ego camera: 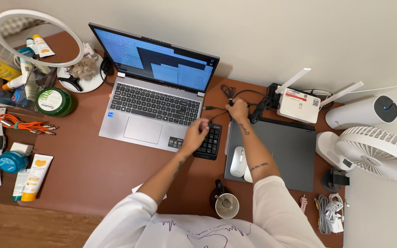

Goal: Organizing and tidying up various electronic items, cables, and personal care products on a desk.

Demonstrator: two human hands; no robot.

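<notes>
Blue-lit laptop screen (157, 57) at back — yellow-orange tube (36, 177) front left.

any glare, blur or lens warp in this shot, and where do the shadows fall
Head view: sharp overall, evenly lit; the open silver laptop screen shows no strong glare. Wide-lens warp bows the brown desk edges and stretches the white round fan. Soft shadows fall behind the laptop lid. The left hand and right hand show no motion blur.

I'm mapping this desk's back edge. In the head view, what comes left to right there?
Ring mirror → laptop → right hand on black cables → white router → white cylinder → white fan.
</notes>
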